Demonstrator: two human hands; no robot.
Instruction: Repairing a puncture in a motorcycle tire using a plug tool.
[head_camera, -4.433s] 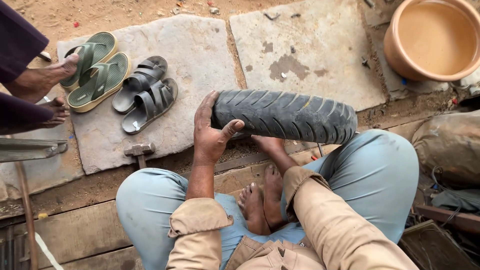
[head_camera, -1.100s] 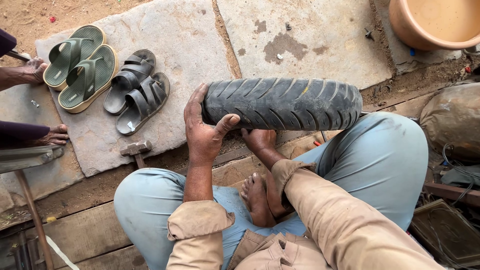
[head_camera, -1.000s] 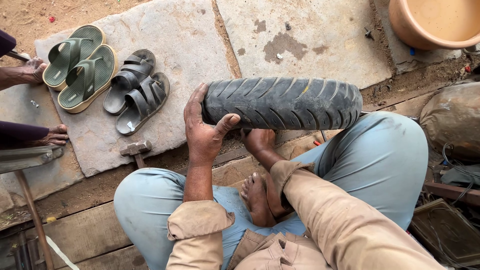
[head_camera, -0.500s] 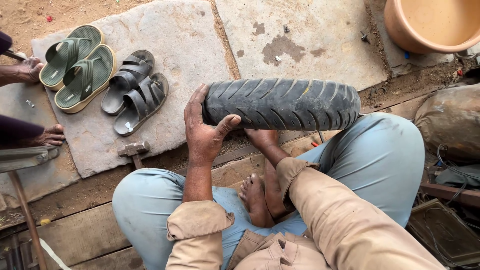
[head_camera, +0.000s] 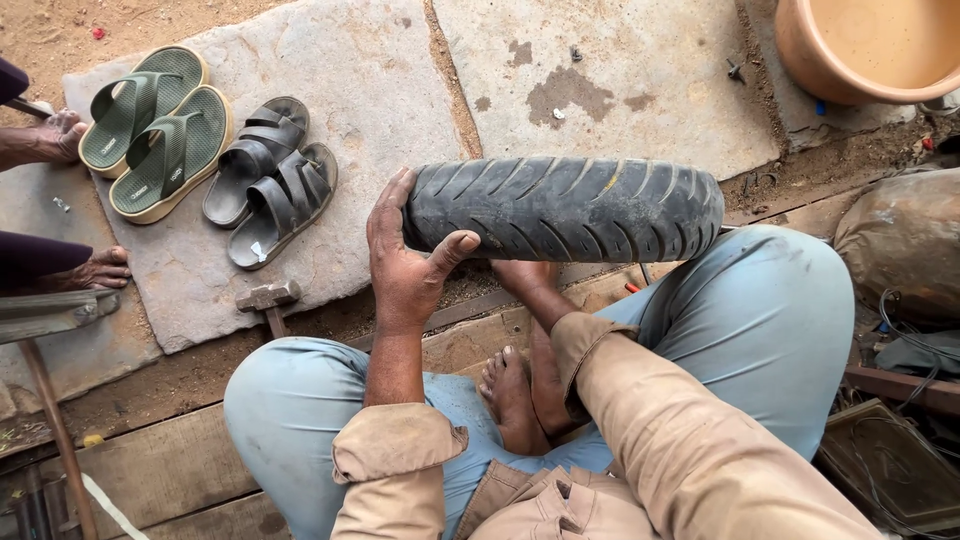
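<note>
Your left hand (head_camera: 405, 262) grips the left end of the black tyre (head_camera: 565, 208), thumb over the tread, holding it up across your knees. Your right hand (head_camera: 525, 278) lies under the tyre; its grip cannot be told. No work on the tyre shows yet. Against the frame half a second ago, nothing has shifted.

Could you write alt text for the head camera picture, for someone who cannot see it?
A seated person's left hand grips the end of a black tyre held across their knees; the right hand is under it. Green sandals, dark sandals and a hammer lie on stone slabs.
</note>
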